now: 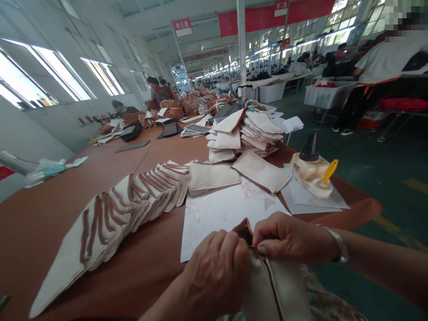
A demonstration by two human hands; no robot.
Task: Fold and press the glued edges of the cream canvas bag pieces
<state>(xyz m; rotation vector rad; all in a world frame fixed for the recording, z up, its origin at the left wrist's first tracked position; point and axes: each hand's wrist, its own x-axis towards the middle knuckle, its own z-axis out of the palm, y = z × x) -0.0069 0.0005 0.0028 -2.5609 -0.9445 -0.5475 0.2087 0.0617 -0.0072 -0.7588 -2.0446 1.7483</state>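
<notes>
Both my hands hold one cream fabric piece with brown trim point(281, 290) at the near edge of the brown table point(50, 214). My left hand point(217, 276) is closed around its upper left part. My right hand point(287, 238) pinches the brown edge at the top, thumb against fingers. A silver bangle sits on my right wrist. Just beyond my hands lies a white paper sheet point(227, 209).
A fanned row of cream pieces with brown strips point(123, 209) runs along the left. A stack of cream pieces point(244, 133) stands further back. A glue pot with a yellow-handled tool point(312, 174) sits at the right edge. A person point(374, 76) stands at the far right; others work further back.
</notes>
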